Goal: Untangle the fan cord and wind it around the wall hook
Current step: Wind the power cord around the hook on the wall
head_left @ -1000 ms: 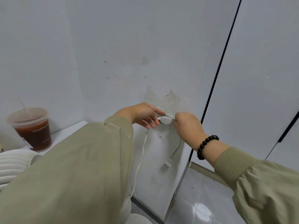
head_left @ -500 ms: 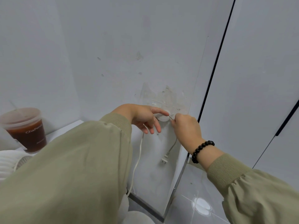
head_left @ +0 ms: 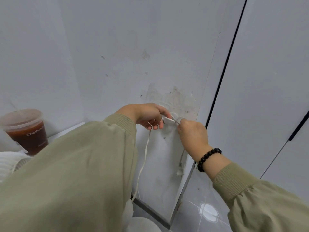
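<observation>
Winding is in hand: left hand point(head_left: 148, 117) grips the white fan cord point(head_left: 145, 158) at nine o'clock of the wall hook point(head_left: 168, 121), right hand point(head_left: 192, 134) pinches it at three; plug point(head_left: 180, 169) dangles at five. Next move likely calls for a taut loop round the hook.

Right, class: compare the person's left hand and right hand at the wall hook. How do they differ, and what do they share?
The right hand wears a black bead bracelet at the wrist; the left hand shows none. The long fan cord hangs from the curled left hand; below the right hand hangs the short end with the plug. Both hold the cord at the wall hook, in olive sleeves.
</observation>
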Available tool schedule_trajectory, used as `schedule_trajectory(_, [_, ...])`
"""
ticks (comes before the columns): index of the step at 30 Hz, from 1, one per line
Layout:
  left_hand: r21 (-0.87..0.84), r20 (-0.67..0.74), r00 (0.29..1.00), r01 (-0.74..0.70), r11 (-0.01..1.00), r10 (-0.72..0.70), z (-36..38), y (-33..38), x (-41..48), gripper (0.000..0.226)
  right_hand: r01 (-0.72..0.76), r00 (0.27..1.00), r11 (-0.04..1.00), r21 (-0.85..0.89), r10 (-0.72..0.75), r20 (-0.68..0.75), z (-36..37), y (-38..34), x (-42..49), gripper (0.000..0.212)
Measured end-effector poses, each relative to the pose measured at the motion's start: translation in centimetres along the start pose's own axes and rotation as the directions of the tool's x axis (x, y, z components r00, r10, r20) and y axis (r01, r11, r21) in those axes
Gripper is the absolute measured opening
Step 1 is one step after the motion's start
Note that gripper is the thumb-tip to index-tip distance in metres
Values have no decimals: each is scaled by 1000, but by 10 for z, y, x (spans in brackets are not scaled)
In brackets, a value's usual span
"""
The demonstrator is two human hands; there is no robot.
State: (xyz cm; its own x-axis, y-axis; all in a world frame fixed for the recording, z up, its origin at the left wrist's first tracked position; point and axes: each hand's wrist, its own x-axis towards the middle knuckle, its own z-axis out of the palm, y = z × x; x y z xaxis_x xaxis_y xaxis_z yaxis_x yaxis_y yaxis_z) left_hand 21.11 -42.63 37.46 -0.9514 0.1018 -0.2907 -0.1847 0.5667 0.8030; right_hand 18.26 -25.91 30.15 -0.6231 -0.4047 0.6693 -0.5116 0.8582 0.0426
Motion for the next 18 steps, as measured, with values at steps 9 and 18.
schedule_trajectory(9, [-206, -336, 938, 20, 978, -90, -16, -13, 1, 26, -586, 805, 466, 662, 427, 412, 32, -31, 0, 26])
schedule_trajectory(18, [380, -87, 912, 401, 833, -400, -11, -39, 3, 42, -657, 566, -416, 628, 278, 776, 27, -53, 7, 18])
